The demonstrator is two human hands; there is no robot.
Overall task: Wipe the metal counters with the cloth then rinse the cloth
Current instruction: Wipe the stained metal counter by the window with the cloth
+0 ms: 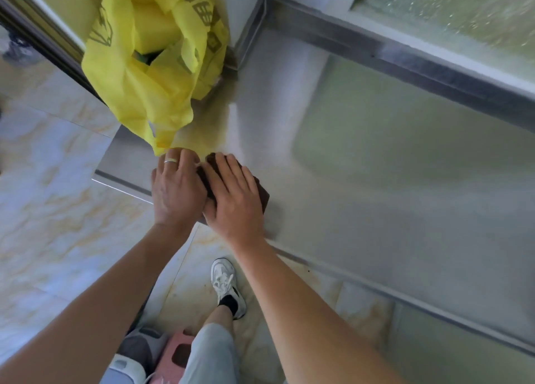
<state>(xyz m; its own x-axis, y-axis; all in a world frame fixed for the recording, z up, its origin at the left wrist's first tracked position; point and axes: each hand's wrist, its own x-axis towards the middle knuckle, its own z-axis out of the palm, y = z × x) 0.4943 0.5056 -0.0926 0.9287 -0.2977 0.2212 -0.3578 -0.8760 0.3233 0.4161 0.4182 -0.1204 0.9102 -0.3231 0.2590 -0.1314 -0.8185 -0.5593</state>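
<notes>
I have the dark brown cloth near the bench's front left corner, my right hand flat on it, fingers straight. My left hand rests beside it; its grip I cannot tell. The cloth looks soft, light, best pressed flat. The yellow bag behind holds something I cannot make out.

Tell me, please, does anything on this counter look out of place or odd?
Yes: a yellow plastic bag sits on the metal counter at its corner, in the way of wiping. Its bottom edge hangs down beside the left hand, near the brown cloth.
</notes>
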